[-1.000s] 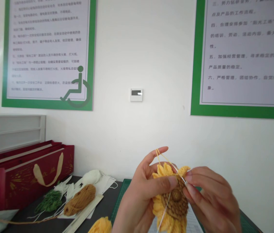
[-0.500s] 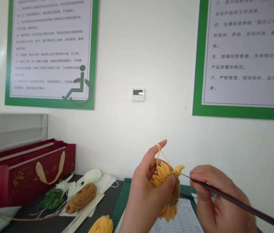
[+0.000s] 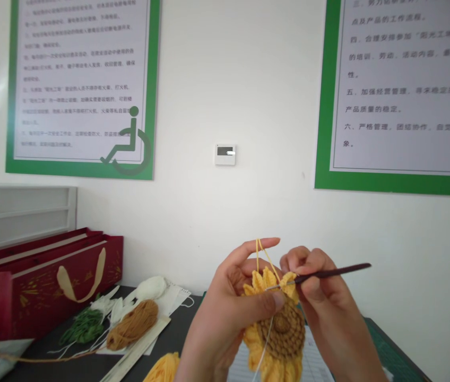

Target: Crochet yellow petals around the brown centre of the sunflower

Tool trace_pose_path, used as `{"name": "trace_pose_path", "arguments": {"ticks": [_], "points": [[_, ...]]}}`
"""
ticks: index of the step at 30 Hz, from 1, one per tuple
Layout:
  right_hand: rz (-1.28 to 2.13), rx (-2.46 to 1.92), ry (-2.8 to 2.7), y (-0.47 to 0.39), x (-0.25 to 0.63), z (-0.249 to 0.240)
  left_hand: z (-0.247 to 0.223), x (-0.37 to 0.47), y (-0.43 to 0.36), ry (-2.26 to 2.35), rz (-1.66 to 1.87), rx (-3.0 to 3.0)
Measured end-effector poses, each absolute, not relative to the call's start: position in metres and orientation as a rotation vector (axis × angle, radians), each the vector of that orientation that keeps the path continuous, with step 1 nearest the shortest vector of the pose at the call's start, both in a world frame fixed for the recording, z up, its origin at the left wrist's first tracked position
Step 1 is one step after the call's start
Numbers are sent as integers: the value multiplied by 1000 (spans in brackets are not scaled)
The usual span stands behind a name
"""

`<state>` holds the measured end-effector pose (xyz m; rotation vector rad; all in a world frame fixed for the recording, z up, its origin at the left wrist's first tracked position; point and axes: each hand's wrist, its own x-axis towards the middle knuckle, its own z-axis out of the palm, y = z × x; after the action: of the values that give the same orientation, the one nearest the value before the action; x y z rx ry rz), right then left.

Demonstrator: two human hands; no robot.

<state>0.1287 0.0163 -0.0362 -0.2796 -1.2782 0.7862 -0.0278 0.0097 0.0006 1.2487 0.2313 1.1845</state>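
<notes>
A crocheted flower with a round brown centre [image 3: 283, 326] and yellow petals is pinched at its upper left edge by my left hand [image 3: 228, 307], thumb on the front. Yellow yarn loops over that hand's raised index finger and runs down to the petals. My right hand [image 3: 324, 297] grips a crochet hook [image 3: 340, 270] with a dark handle. The hook's thin metal tip lies across the top petals, close to my left thumb. A pale thread hangs over the flower's face.
Brown yarn [image 3: 132, 324], green yarn [image 3: 84, 326] and yellow yarn [image 3: 163, 369] lie on the dark table at left, near a ruler [image 3: 137, 350]. Red gift bags [image 3: 61, 286] stand behind. A green cutting mat [image 3: 392, 350] and printed paper lie beneath my hands.
The flower has turned so its brown centre faces me. My right hand has moved left and up against the petals, and the hook has swung so its handle points up to the right.
</notes>
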Motion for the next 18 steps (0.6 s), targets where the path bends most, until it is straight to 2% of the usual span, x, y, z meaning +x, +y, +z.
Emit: {"name": "trace_pose_path", "arguments": {"ticks": [4,8,12,18], "points": [[461,-139,-1403,18,127,-40,-1,-27,10,216,1145,1219],[218,-160,-1391,17,128,-40,-2,-22,8,220,1275,1243],[156,-273,-1276,16,126,-40,-5,-16,10,146,1370,1161],[137,-285,-1054,15,113,-40,-11,-12,24,24,1209,1016]]}}
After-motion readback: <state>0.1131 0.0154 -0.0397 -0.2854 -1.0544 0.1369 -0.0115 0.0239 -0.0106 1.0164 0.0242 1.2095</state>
